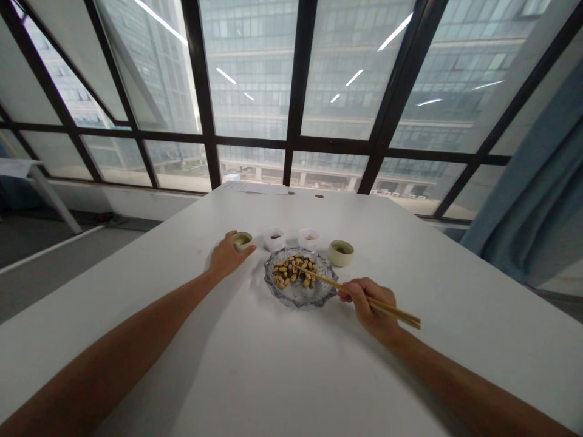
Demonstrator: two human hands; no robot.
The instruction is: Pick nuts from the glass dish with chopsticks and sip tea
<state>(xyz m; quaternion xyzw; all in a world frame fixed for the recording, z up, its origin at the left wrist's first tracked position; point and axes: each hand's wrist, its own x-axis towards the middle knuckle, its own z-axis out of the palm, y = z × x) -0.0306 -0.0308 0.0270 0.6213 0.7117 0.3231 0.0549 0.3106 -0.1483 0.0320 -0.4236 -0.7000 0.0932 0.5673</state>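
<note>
Gripping the chopsticks (403, 315) with our right hand (378, 318), we have their thin ends among the nuts (285, 272) in the glass plate (300, 297), which stands on the table (255, 364) at our twelve o'clock. Our fingers are closed around the sticks, and this hand is at four o'clock from the plate. Whether a nut is caught between the tips, we cannot tell, because they are too small. Our left hand (228, 255) is curved about the left green cup (242, 240), at ten o'clock from the plate, with fingers on one side and thumb on the other; how firmly it presses is not visible.

To do this step well, in our judgement, we should bring the tips to both sides of one nut at the border of the heap and squeeze gently, since a rounded nut could slip away. The left hand should hold its cup without pushing it.

About materials, the plate looks transparent and ridged, with a wavy rim. The nuts are oval and tan, with darker pieces among them. The chopsticks seem wooden, straight and slim. A white cup (274, 245) at eleven o'clock and another white cup (309, 244) at twelve are small and round. The right green cup (340, 258), at two o'clock, seems smooth, perhaps ceramic.
</note>
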